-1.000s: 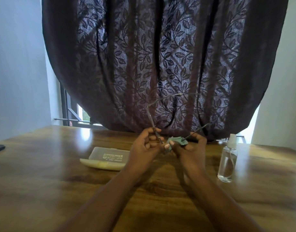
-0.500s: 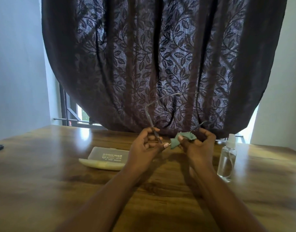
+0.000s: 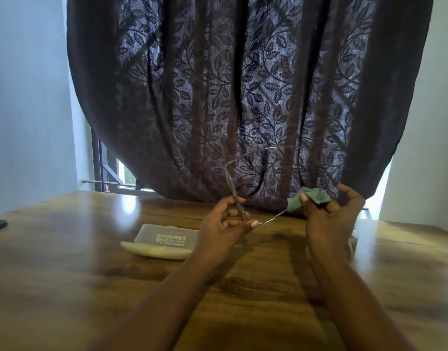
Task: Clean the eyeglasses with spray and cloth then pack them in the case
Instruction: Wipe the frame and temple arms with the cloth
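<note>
Curtain of dark leaf pattern fills the back of my view, and below it the wooden table carries the pale case, which lies closed just left of my left hand. My left hand pinches one thin temple of the eyeglasses with its fingers pressed together, so the faint frame rises above the table in front of the curtain. My right hand pinches the small green cloth around the other temple, the outer fingers half spread.

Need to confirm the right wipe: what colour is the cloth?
Muted grey-green, bunched in the right hand; the cloth shows in the head view.
</note>
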